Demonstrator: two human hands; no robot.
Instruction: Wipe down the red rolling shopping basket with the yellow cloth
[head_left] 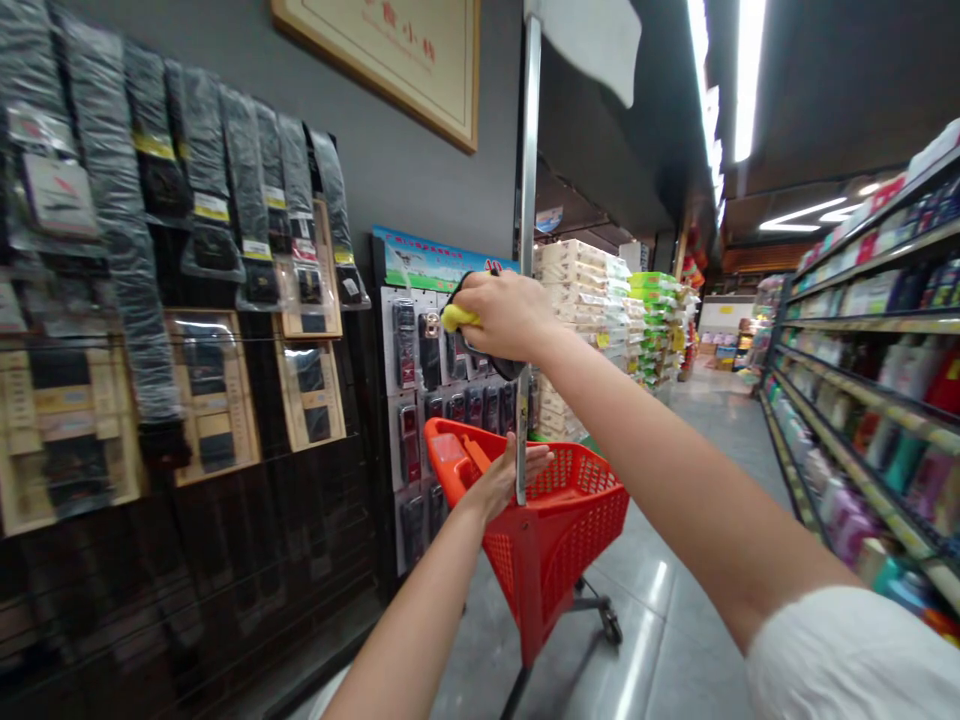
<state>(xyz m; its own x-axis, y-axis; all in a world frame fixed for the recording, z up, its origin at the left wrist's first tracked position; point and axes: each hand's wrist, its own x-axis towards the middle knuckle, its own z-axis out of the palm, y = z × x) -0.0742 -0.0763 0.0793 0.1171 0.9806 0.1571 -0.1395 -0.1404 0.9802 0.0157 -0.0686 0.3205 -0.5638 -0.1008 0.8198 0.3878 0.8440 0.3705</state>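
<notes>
My right hand (502, 315) is raised at the upper part of the metal pole (529, 180). Its fingers are closed on a dark, rounded item with a yellow end (459, 318), whose kind I cannot make out. Lower down, my left hand (506, 478) has its fingers stretched out, with the palm against or just beside the pole near its bottom. The pole stands upright at the end of a red plastic shopping cart (529, 560) and carries a white sheet (592, 40) at its top. My left hand partly hides the cart's rim.
Packaged belts (112, 200) hang on the left wall, with boxed ones below. A smaller display rack (409, 400) stands behind the cart. Stacked cartons (574, 300) line the back. Product shelves (885, 330) run along the right side of the tiled aisle floor (705, 560).
</notes>
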